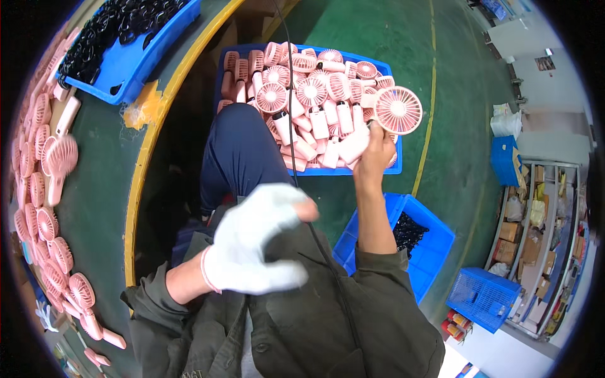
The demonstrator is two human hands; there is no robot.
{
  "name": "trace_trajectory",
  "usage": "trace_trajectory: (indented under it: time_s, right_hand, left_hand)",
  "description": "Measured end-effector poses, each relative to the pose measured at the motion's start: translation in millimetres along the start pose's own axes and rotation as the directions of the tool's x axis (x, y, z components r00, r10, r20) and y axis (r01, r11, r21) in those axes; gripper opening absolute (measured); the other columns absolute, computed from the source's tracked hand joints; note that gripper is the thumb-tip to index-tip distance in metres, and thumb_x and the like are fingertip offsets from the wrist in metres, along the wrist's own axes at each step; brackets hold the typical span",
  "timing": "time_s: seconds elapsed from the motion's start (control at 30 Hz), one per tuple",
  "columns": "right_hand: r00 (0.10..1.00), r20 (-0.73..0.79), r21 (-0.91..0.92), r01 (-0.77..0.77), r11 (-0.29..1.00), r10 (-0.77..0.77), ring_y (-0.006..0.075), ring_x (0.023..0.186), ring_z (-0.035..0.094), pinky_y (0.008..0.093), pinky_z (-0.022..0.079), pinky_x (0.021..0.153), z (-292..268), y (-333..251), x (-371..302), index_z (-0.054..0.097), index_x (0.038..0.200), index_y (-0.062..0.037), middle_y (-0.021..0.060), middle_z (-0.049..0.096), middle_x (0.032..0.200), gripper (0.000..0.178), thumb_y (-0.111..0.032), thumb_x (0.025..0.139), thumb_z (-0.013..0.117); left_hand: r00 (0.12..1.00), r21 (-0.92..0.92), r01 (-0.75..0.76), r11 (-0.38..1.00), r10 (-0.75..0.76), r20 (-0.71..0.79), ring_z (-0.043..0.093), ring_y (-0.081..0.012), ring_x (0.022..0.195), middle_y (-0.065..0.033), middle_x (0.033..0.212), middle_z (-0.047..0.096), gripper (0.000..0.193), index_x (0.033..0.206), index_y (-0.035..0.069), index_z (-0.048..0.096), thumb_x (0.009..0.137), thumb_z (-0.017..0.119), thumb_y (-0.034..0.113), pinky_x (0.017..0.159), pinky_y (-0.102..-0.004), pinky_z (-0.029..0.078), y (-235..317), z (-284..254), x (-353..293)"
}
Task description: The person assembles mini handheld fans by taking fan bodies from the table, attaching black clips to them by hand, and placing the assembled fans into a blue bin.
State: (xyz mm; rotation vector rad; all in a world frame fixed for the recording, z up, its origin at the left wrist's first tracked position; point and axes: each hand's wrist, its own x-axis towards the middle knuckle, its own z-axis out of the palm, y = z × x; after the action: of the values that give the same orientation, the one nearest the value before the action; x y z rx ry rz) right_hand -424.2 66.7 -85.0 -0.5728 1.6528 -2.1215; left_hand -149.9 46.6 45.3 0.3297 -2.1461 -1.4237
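My right hand (376, 151), bare, is closed around a pink handheld fan (398, 110) at the right edge of a blue crate. The fan's round grille faces up; part of its body is hidden by my fingers. Many more pink handheld fans (312, 92) lie piled in that blue crate (394, 165), some showing black-tipped handles. My left hand (252, 236) wears a white glove with one fingertip bare. It hovers in front of my body, slightly blurred, fingers curved and apart, with nothing visible in it.
On the left, a green workbench (101, 246) with a yellow edge carries rows of pink fans (47, 223) and a blue tray (120, 75) of black parts. A blue bin (435, 236) with black pieces stands right of me. A cable (291, 126) hangs across the view. Shelves (535, 233) stand far right.
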Motion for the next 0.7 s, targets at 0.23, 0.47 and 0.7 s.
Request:
trace_trajectory:
  time_s: [0.23, 0.47, 0.7]
  right_hand:
    - [0.976, -0.179, -0.33, -0.177, 0.927, 0.123, 0.0129, 0.068, 0.06, 0.0285, 0.048, 0.056, -92, 81, 54, 0.063, 0.098, 0.0061, 0.0078, 0.065, 0.086, 0.025, -0.016, 0.086, 0.062]
    - [0.995, 0.079, -0.436, 0.089, 0.896, -0.06, 0.0085, 0.054, 0.052, 0.0229, 0.041, 0.044, -53, 24, 36, 0.062, 0.081, -0.0045, 0.0013, 0.057, 0.068, 0.008, -0.006, 0.088, 0.058]
    - [0.102, 0.395, -0.169, 0.985, 0.037, -0.913, 0.0291, 0.074, 0.061, 0.0313, 0.054, 0.058, 58, -184, -13, 0.056, 0.089, 0.0046, 0.0205, 0.058, 0.098, 0.03, -0.025, 0.092, 0.059]
  left_hand:
    - [0.867, -0.472, -0.177, 0.864, 0.364, 0.341, 0.054, -0.0344, 0.109, -0.0144, 0.12, 0.056, 0.06, 0.112, 0.003, 0.062, 0.069, 0.077, 0.041, 0.09, -0.042, 0.046, 41, 9, 13]
    - [0.778, -0.402, -0.248, 0.881, 0.429, 0.459, 0.057, -0.0314, 0.099, -0.0125, 0.109, 0.056, 0.039, 0.102, 0.005, 0.057, 0.077, 0.066, 0.033, 0.084, -0.0402, 0.046, 57, 20, -6]
    - [0.855, -0.339, -0.288, 0.895, 0.4, 0.33, 0.062, -0.0297, 0.08, -0.0116, 0.08, 0.063, 0.03, 0.085, 0.005, 0.06, 0.076, 0.065, 0.034, 0.068, -0.0411, 0.05, 67, 24, -20]
